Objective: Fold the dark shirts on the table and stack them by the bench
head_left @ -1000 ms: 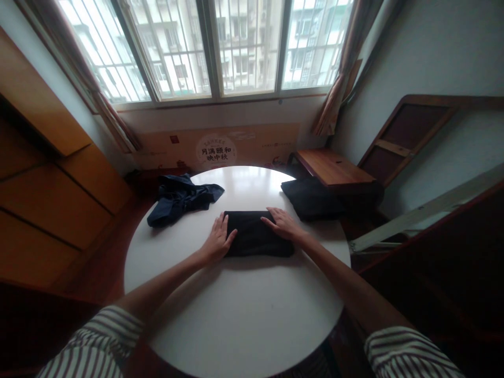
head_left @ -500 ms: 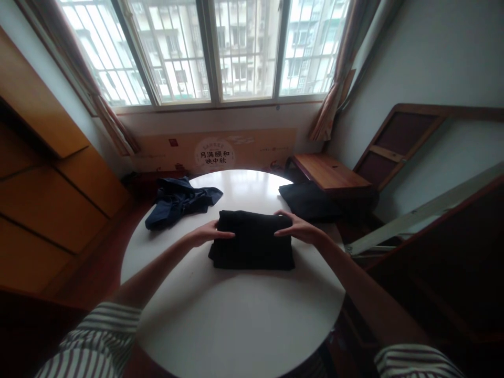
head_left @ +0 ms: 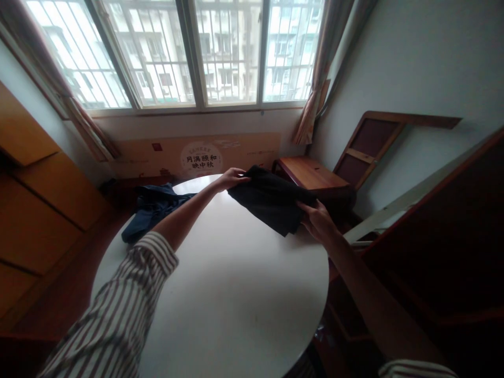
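Note:
A folded black garment (head_left: 271, 197) is held between my two hands near the far right edge of the round white table (head_left: 236, 294); its exact kind does not show. My left hand (head_left: 232, 180) pinches its far left corner, thumb on the near side. At the opposite end, my right hand (head_left: 318, 219) grips the right edge. The garment slants down toward the right, and the other dark folded cloth at that spot is hidden by it or cannot be told apart from it. A crumpled navy garment (head_left: 153, 207) lies on the left side of the table, partly behind my left forearm.
Beyond the table's right edge stands a low wooden table (head_left: 315, 172), with a wood-framed panel (head_left: 364, 144) leaning by the wall. Orange-brown cabinets (head_left: 43, 194) line the left. A printed banner (head_left: 240, 149) runs below the barred window.
Both hands have carried the folded black garment from the table's middle to the far right, over the place where the other black cloth lay. The view has shifted a little to the right.

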The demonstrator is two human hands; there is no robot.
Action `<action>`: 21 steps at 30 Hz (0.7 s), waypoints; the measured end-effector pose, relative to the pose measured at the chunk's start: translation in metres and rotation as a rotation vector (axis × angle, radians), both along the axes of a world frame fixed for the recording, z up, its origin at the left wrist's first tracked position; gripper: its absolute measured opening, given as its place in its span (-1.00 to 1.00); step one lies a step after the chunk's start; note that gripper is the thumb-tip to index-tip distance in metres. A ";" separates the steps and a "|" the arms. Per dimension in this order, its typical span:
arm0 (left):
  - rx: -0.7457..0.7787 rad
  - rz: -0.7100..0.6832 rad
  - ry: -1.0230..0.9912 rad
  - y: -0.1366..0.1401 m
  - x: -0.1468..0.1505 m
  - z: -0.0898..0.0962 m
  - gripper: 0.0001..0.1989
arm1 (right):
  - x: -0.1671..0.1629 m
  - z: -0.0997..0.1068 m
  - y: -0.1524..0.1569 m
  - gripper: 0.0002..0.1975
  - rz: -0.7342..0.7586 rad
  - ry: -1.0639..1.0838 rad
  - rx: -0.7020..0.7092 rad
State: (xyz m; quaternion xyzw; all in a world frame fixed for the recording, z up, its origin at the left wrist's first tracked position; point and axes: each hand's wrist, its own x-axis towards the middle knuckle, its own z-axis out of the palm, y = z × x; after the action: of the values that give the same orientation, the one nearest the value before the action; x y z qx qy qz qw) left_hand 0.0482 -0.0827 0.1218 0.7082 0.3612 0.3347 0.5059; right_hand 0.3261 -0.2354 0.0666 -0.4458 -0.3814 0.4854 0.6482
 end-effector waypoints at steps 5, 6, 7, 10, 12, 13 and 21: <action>0.137 -0.163 0.332 0.064 0.090 0.024 -0.78 | 0.019 -0.022 0.006 -0.45 -0.198 -0.069 -0.030; 0.196 -0.159 0.411 0.069 0.105 0.024 -0.78 | 0.021 -0.027 0.007 -0.45 -0.206 -0.085 -0.028; 0.262 -0.139 0.478 0.072 0.118 0.023 -0.77 | 0.021 -0.032 0.007 -0.44 -0.211 -0.094 -0.028; 0.431 -0.039 0.574 0.066 0.151 0.005 -0.69 | 0.019 -0.047 0.007 -0.34 -0.221 -0.072 -0.046; 0.478 -0.015 0.578 0.050 0.164 -0.016 -0.63 | 0.020 -0.053 0.003 -0.28 -0.216 -0.064 -0.068; 0.506 -0.006 0.581 0.039 0.169 -0.028 -0.61 | 0.021 -0.054 -0.001 -0.26 -0.228 -0.094 -0.077; 0.626 0.018 0.703 -0.058 0.174 -0.095 -0.36 | 0.033 -0.007 0.017 -0.56 -0.321 -1.200 0.208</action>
State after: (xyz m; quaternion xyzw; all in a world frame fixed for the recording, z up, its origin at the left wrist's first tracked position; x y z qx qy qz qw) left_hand 0.2219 -0.1402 0.0270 0.8939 0.3984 0.1719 0.1122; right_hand 0.3587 -0.2185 0.0594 -0.6268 -0.6522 0.0078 0.4263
